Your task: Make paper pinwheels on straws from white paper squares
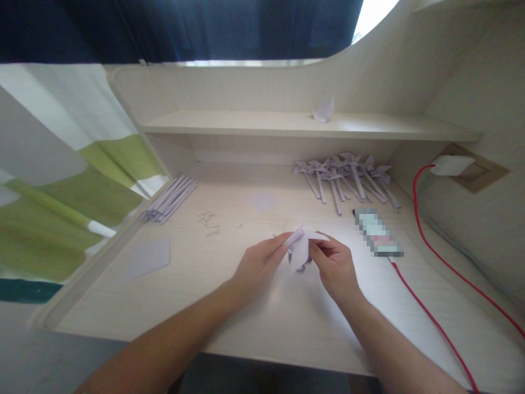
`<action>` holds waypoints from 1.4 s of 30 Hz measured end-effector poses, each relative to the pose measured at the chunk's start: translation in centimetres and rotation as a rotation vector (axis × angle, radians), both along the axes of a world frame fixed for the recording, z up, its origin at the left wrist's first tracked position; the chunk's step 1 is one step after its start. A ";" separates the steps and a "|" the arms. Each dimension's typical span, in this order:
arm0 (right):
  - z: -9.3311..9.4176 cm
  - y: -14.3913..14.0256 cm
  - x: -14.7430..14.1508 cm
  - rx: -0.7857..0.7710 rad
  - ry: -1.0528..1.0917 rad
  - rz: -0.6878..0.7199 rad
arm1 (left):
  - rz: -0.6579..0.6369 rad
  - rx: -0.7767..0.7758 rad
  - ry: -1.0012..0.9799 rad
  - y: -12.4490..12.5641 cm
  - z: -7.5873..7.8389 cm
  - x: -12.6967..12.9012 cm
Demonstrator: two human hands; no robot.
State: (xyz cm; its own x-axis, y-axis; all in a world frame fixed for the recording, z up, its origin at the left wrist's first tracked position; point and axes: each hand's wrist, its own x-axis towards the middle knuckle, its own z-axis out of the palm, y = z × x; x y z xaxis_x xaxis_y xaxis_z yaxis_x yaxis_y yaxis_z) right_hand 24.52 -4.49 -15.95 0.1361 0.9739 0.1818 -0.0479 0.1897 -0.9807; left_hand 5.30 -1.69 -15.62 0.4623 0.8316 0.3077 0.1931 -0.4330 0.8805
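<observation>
Right now both hands, left hand (258,265) & right hand (334,265), pinch a folded paper piece (300,249) above the desk (262,323) centre, fingertips meeting for fine folding; finished pinwheels (344,178) parked near back edge.

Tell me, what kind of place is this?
Probably a desk nook in a bedroom or dorm, used for paper crafts. A pale wooden desk has a shelf above, a curtain behind, and finished paper pinwheels lying in a row. Both hands fold a paper piece.
</observation>
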 end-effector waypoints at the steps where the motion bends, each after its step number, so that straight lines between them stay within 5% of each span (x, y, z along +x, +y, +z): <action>1: 0.2 0.1 0.0 -0.003 0.009 -0.003 | -0.008 0.002 0.002 0.0 0.1 0.1; 9: 2.5 1.3 1.0 -0.053 0.050 -0.052 | 0.046 -0.172 -0.006 0.6 1.1 1.5; 13: 1.9 1.4 2.2 -0.135 -0.033 -0.082 | 0.030 -0.340 -0.271 2.8 1.7 3.8; 17: 0.8 0.7 2.6 -0.241 -0.253 0.060 | 0.021 -0.394 -0.376 5.8 1.7 7.2; 25: 0.0 2.5 5.7 -0.218 -0.510 -0.051 | -0.031 -0.351 -0.174 10.9 1.1 12.6; 29: 0.1 5.5 10.0 -0.269 -0.749 -0.188 | 0.074 -0.186 0.111 13.9 0.3 10.2; 36: 1.2 13.4 16.8 -0.508 -1.181 -0.475 | 0.227 0.074 0.788 17.6 -0.7 0.1; 42: 0.6 17.4 18.3 -0.709 -1.311 -0.558 | 0.179 0.169 1.094 17.8 -1.4 -0.6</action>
State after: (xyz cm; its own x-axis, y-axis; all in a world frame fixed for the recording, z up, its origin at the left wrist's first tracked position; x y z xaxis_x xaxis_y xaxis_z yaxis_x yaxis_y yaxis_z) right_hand 42.83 12.90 -15.35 0.6098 0.7925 0.0061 0.7805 -0.5992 -0.1782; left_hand 4.66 16.08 -17.03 0.4307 0.8993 -0.0757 0.8983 -0.4192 0.1316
